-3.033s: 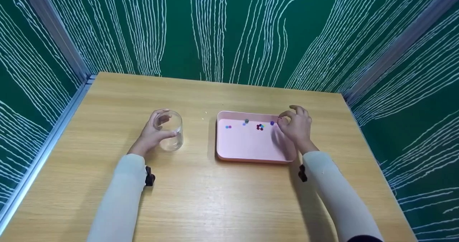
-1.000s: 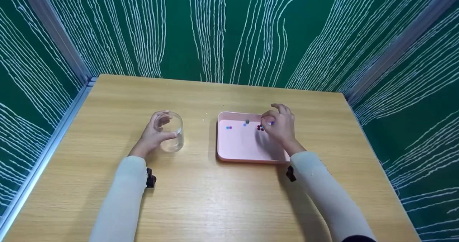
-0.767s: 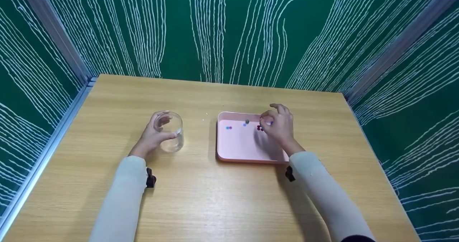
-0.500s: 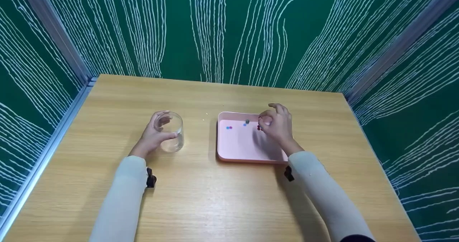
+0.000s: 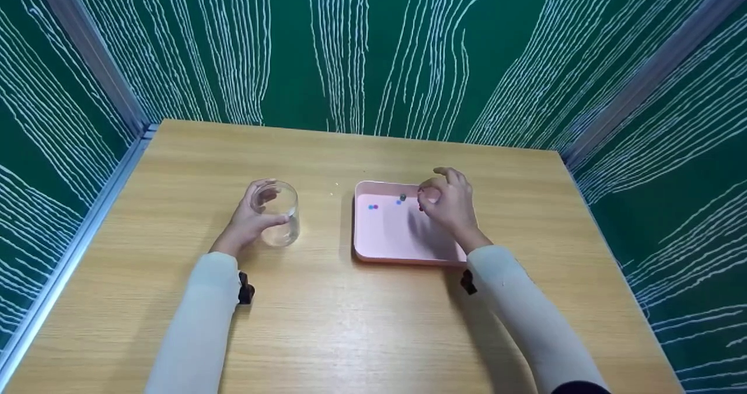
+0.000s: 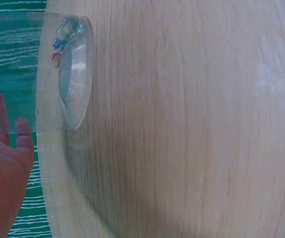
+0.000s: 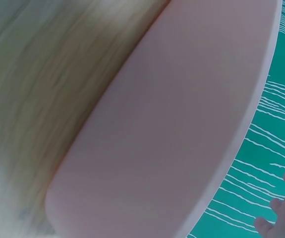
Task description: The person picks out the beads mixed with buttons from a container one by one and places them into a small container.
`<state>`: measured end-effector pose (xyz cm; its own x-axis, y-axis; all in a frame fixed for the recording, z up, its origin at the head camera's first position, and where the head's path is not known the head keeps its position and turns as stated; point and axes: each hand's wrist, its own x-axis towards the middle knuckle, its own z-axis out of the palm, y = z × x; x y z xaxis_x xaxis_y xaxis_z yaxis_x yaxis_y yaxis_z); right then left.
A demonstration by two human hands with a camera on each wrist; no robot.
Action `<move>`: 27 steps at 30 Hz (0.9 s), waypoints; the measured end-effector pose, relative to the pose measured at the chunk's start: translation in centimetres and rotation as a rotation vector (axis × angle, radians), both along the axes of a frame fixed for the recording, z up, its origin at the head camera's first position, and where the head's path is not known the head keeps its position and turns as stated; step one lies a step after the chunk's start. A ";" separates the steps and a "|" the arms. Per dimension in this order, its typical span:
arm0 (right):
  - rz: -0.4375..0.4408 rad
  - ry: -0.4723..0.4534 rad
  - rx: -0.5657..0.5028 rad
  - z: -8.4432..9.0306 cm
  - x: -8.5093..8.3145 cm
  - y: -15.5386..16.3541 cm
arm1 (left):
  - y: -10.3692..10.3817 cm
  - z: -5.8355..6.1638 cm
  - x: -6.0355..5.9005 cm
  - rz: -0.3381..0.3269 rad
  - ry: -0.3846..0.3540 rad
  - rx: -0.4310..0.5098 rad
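Gripping the clear glass jar point(image 5: 278, 220) from its left side, the left hand point(image 5: 248, 219) curls thumb and fingers round the wall; a few beads point(image 6: 59, 45) lie inside. The right hand point(image 5: 446, 204) hovers over the pink tray point(image 5: 385, 236), fingertips bunched in a pinch; what they pinch cannot be told. Loose beads point(image 5: 373, 207) sit along the tray's far side, the hand hiding some. Both rest on the wooden table point(image 5: 350, 324).

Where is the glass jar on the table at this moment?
In the head view the glass jar stands upright on the left half of the table, gripped by the left hand, left of the pink tray.
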<state>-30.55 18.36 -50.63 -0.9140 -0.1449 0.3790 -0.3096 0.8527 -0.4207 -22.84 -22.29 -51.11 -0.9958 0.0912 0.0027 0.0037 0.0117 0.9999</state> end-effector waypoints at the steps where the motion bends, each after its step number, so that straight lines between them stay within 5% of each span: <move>1: 0.000 -0.005 -0.001 0.0 0.0 0.0 | 0.0 0.3 0.1 -0.002 0.000 0.005; 4: -0.014 -0.024 0.012 0.2 0.2 -0.2 | 0.1 0.7 0.4 -0.005 0.002 0.004; 16: -0.044 -0.043 0.087 0.2 0.6 -0.8 | -0.3 -1.3 -0.5 -0.009 0.021 -0.032; 21: -0.054 -0.033 0.110 0.1 0.6 -1.2 | -0.1 -0.3 -0.1 -0.012 0.001 -0.020; 27: -0.008 -0.026 0.000 -0.1 0.6 -2.1 | 0.1 1.2 0.7 -0.023 -0.007 -0.038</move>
<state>-30.00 16.29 -50.72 -0.9247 -0.1380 0.3547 -0.2919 0.8552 -0.4283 -22.15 -22.19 -49.93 -0.9935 0.1136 -0.0078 -0.0021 0.0499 0.9988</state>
